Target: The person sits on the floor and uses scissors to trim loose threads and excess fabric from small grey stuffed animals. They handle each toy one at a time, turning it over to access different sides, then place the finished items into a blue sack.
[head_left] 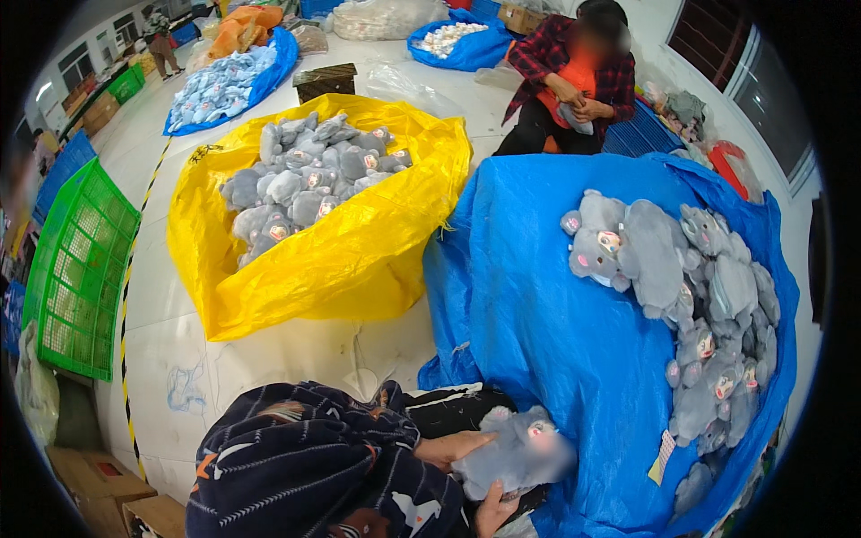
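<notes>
A grey plush toy (pixel 498 455) with a pink and pale face patch lies over my lap at the lower middle, part of it blurred. My left hand (pixel 453 448), coming out of a dark patterned sleeve, grips its left side with the thumb on top. Low down, my right hand (pixel 493 511) pinches the toy's bottom edge; some of its fingers are hidden underneath. Just right of the toy spreads a blue sheet (pixel 547 332), with a heap of similar grey plush toys (pixel 717 377) along its right side.
A yellow sack (pixel 359 260) full of grey plush toys stands ahead. Another person (pixel 578 90) sits beyond the blue sheet, handling a grey piece. Green crates (pixel 81 269) stand left, cardboard boxes (pixel 99 484) lower left. Farther back is a blue sack of light-blue toys (pixel 224 85).
</notes>
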A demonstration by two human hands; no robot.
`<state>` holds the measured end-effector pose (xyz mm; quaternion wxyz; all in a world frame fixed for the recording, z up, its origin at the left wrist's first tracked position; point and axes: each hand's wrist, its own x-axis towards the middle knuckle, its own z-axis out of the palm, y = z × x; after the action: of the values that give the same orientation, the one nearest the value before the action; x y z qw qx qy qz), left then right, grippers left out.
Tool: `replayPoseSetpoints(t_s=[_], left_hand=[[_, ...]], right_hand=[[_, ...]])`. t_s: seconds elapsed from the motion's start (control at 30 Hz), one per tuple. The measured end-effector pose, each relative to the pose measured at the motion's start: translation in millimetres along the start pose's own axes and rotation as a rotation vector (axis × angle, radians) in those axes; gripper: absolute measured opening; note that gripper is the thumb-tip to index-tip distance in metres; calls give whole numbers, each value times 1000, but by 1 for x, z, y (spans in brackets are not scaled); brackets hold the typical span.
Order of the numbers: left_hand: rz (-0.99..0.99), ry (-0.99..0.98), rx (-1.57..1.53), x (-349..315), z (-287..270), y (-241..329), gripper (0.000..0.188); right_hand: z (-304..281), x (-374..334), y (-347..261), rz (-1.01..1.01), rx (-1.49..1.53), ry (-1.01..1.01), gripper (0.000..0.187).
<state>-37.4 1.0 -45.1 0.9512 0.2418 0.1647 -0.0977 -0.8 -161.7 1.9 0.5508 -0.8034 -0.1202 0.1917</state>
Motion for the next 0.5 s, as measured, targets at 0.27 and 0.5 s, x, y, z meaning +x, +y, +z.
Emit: replayPoseSetpoints(t_s=[0.27, 0.5], left_hand=[[141, -17, 315, -6, 18, 28, 36], [43, 14, 386, -7, 22, 41, 33]], right_hand=[[-19, -4, -44, 352, 54, -140, 46], [-12, -3, -20, 449, 679, -135, 12]])
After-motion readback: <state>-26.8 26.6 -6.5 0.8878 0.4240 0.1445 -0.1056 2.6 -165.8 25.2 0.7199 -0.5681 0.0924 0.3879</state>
